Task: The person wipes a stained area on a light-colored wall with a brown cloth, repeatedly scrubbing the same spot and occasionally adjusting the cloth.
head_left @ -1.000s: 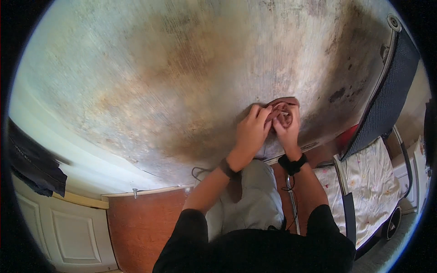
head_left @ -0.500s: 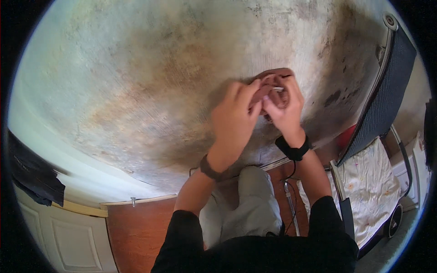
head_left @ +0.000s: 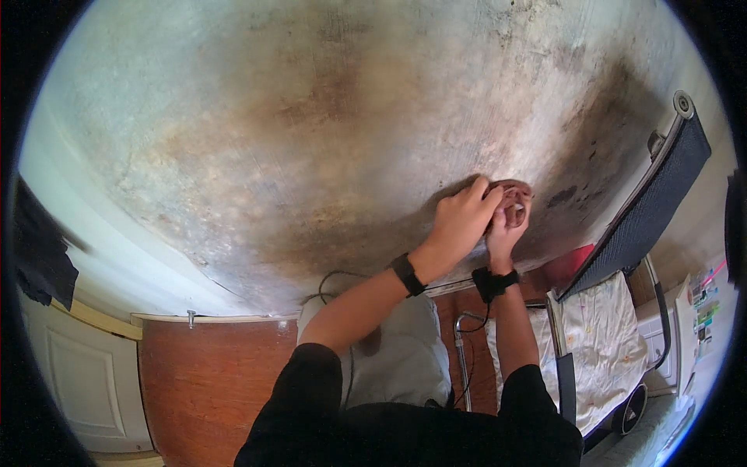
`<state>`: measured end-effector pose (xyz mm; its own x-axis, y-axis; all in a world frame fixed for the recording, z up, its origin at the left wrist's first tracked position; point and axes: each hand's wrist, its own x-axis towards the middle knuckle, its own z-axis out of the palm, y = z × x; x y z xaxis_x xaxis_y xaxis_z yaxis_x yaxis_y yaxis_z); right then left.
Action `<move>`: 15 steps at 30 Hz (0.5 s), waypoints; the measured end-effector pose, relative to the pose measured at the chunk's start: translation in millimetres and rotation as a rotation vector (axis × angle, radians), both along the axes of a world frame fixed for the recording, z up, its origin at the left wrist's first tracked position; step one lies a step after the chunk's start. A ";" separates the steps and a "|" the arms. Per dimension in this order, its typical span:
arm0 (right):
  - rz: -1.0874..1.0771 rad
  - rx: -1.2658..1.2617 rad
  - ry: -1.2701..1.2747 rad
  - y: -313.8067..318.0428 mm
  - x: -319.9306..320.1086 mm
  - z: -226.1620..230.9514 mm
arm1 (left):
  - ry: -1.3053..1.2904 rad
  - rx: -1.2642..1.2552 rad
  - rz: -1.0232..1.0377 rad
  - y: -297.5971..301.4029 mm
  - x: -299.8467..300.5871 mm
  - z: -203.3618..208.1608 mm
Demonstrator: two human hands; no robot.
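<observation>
A bunched, reddish-brown cloth-like thing (head_left: 510, 204) with a small pale spot in its folds sits between my two hands, in front of the stained wall. My left hand (head_left: 467, 216) is closed at its left side, fingertips pressing on its edge. From below and the right, my right hand (head_left: 506, 233) grips it with the thumb in front; some of its fingers are hidden behind. I cannot tell whether the brown thing touches the wall. Dark bands circle both wrists.
Brown mottling covers the wall (head_left: 311, 156). A dark mesh folding chair (head_left: 642, 206) stands at the right, beside patterned pale fabric (head_left: 599, 358) and a white cabinet (head_left: 661, 342). Reddish floor (head_left: 210, 381) and a white door (head_left: 85, 373) lie lower left. A thin cable crosses my lap.
My hands and the brown thing have moved right and lower in the view. The view itself has shifted, so the chair sits lower and more cabinet shows. Both hands still hold the brown thing.
</observation>
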<state>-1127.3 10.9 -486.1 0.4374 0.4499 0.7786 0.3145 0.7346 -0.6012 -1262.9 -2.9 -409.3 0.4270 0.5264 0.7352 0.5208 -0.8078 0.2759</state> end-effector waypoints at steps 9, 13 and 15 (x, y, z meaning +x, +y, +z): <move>-0.035 -0.006 -0.275 -15.0 -52.1 37.1 | -0.137 -0.070 0.103 -15.9 -62.7 3.5; -0.055 0.036 -0.279 -7.1 -62.6 87.0 | -0.161 0.009 0.170 -16.7 -69.8 50.4; -0.023 0.129 -0.203 -3.4 -63.7 118.7 | -0.202 0.136 0.149 -10.8 -66.2 71.6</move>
